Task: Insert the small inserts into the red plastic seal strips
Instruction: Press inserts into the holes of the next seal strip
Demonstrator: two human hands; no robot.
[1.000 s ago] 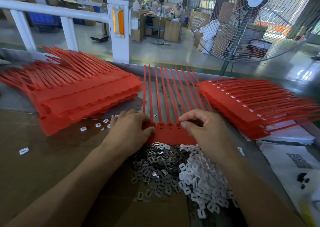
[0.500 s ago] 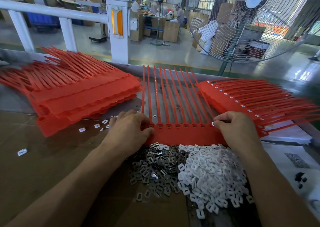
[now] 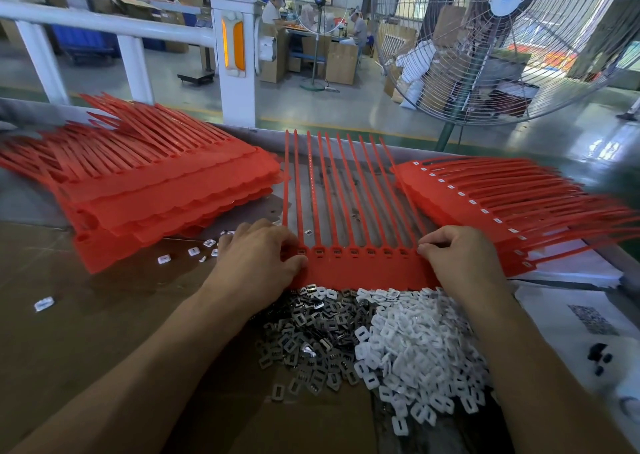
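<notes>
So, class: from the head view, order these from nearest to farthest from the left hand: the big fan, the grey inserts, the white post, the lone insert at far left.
From the left hand:
1. Grey inserts, just below right.
2. Lone insert, far left on the table.
3. White post, beyond the table.
4. Big fan, upper right, farthest.

L hand (image 3: 258, 257), R hand (image 3: 460, 257) (fingers curled)
</notes>
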